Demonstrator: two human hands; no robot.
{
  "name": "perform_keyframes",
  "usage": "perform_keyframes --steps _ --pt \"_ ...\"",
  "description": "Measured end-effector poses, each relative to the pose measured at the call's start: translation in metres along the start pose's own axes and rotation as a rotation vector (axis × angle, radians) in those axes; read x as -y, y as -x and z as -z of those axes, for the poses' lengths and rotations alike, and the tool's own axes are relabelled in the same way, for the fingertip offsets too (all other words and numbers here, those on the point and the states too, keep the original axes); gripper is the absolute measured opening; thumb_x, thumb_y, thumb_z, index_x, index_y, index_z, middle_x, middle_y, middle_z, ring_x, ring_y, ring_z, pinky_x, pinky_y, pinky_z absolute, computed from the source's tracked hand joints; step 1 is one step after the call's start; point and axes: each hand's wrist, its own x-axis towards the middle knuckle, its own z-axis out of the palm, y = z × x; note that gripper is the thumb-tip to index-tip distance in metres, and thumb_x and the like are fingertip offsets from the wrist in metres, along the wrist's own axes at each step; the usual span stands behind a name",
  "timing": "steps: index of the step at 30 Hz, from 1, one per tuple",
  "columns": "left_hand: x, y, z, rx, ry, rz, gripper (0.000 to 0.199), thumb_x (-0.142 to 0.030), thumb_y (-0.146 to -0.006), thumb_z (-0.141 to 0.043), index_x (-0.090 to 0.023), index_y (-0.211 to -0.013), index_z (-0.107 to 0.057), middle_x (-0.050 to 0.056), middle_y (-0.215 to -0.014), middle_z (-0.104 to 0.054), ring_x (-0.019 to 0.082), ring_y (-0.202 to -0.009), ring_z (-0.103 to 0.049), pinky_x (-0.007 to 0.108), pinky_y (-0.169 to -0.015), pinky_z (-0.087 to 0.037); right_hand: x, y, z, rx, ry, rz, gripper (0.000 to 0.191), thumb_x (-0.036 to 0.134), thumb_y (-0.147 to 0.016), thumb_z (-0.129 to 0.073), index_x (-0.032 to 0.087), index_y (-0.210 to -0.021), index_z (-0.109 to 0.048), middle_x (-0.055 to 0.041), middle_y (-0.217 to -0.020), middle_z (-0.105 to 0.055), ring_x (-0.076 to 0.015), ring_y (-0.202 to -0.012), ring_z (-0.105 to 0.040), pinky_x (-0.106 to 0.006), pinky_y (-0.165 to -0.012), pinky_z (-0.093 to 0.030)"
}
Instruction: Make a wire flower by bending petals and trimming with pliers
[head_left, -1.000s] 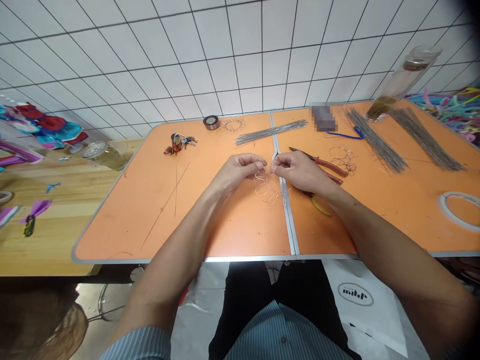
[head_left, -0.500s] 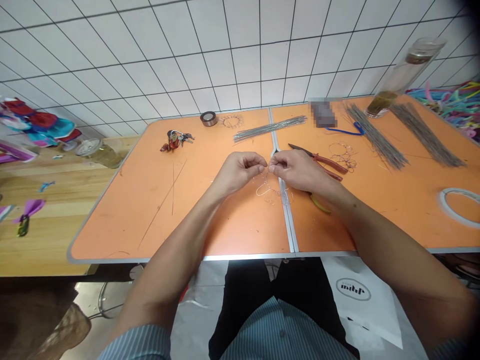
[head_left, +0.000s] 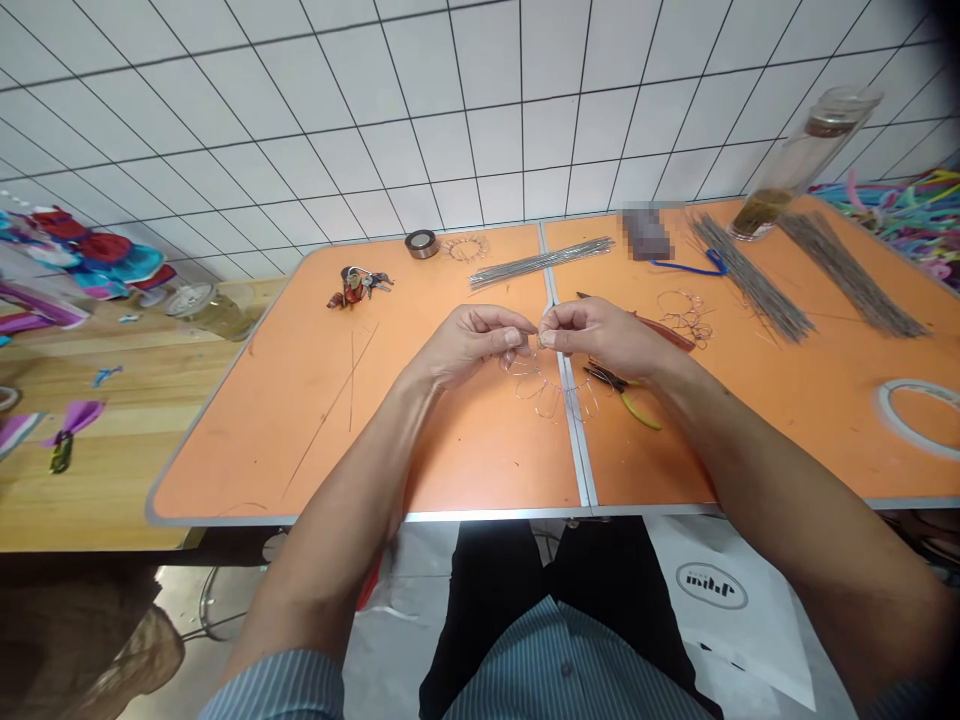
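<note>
At the frame's centre, our left hand and right hand are closed in narrow pinches, both holding the thin shiny metal wire with petal-shaped loops. Compared with half a second ago, its loops spread further right, so we judge that it is being turned. Just right of centre lie black-headed pliers with a yellow handle; farther, at upper centre, straight, smooth grey wires.

Bright, diffuse light covers the table, with soft shadows beside the forearms. Beyond the left hand, wide-angle distortion slants the lines of the tiled wall; past the right hand, a patch is pixelated. Wire loops by both hands look faint.
</note>
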Motion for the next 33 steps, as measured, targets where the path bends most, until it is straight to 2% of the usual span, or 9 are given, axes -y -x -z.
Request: perform_keyframes --steps 6,11,14,17,20,23,28,33 --pt "-0.002 -0.001 -0.004 -0.039 0.013 -0.035 0.042 -0.054 -0.074 -0.102 -0.018 -0.092 -0.09 0.008 -0.076 -0.08 0.011 -0.057 -0.062 0.026 -0.057 -0.052 0.002 0.0 -0.003 -0.011 -0.021 -0.018 0.04 0.059 -0.083 -0.086 0.023 -0.079 -0.068 -0.0003 -0.079 -0.059 -0.0171 -0.073 -0.049 -0.033 -0.066 -0.035" --pt "-0.003 -0.001 -0.005 -0.066 0.011 -0.048 0.041 -0.053 -0.074 -0.103 -0.017 -0.088 -0.088 0.007 -0.072 -0.078 0.011 -0.056 -0.061 0.026 -0.055 -0.052 0.001 0.003 -0.003 -0.055 0.044 -0.067 0.044 0.066 -0.084 -0.086 0.024 -0.082 -0.071 -0.0023 -0.077 -0.062 -0.0183 -0.069 -0.05 -0.033 -0.061 -0.035" --pt "-0.003 0.0 -0.004 -0.079 -0.019 -0.029 0.041 -0.053 -0.076 -0.101 -0.017 -0.091 -0.087 0.007 -0.075 -0.079 0.012 -0.06 -0.065 0.026 -0.058 -0.053 -0.001 0.003 -0.004 -0.099 0.113 -0.063 0.036 0.059 -0.089 -0.082 0.025 -0.085 -0.072 -0.0019 -0.077 -0.062 -0.0185 -0.069 -0.05 -0.034 -0.061 -0.034" --pt "-0.002 0.0 -0.004 -0.092 -0.107 0.01 0.044 -0.056 -0.081 -0.098 -0.019 -0.101 -0.086 0.007 -0.084 -0.081 0.016 -0.072 -0.074 0.025 -0.062 -0.054 -0.004 0.0 -0.007 -0.171 0.219 0.017 0.024 0.045 -0.093 -0.074 0.023 -0.082 -0.07 0.0 -0.075 -0.058 -0.0171 -0.07 -0.048 -0.034 -0.064 -0.033" --pt "0.001 -0.002 -0.008 -0.136 -0.191 0.015 0.046 -0.06 -0.08 -0.097 -0.017 -0.092 -0.084 0.007 -0.08 -0.079 0.016 -0.07 -0.072 0.026 -0.063 -0.055 -0.004 -0.004 -0.012 -0.231 0.314 0.035 0.02 0.037 -0.092 -0.069 0.022 -0.079 -0.068 0.0016 -0.071 -0.055 -0.0162 -0.069 -0.046 -0.035 -0.065 -0.032" --pt "0.004 -0.003 -0.013 -0.203 -0.192 0.001 0.05 -0.063 -0.076 -0.098 -0.016 -0.08 -0.08 0.007 -0.074 -0.076 0.014 -0.063 -0.067 0.028 -0.063 -0.054 -0.004 -0.005 -0.015 -0.244 0.319 0.005 0.017 0.035 -0.091 -0.068 0.021 -0.081 -0.069 0.0011 -0.073 -0.058 -0.0161 -0.07 -0.047 -0.035 -0.065 -0.032" --pt "0.005 -0.003 -0.02 -0.242 -0.165 0.034 0.05 -0.064 -0.076 -0.097 -0.017 -0.083 -0.079 0.008 -0.082 -0.08 0.015 -0.067 -0.068 0.027 -0.064 -0.053 -0.006 -0.005 -0.018 -0.285 0.298 -0.004 0.016 0.034 -0.091 -0.069 0.02 -0.082 -0.07 0.0003 -0.074 -0.061 -0.0169 -0.072 -0.05 -0.035 -0.067 -0.036" --pt "0.006 -0.005 -0.02 -0.3 -0.135 0.028 0.048 -0.059 -0.074 -0.098 -0.016 -0.079 -0.076 0.007 -0.076 -0.078 0.014 -0.063 -0.066 0.027 -0.062 -0.053 -0.011 -0.008 -0.016 -0.277 0.262 -0.003 0.016 0.034 -0.09 -0.07 0.021 -0.08 -0.07 -0.0001 -0.075 -0.061 -0.0172 -0.073 -0.05 -0.035 -0.068 -0.036"
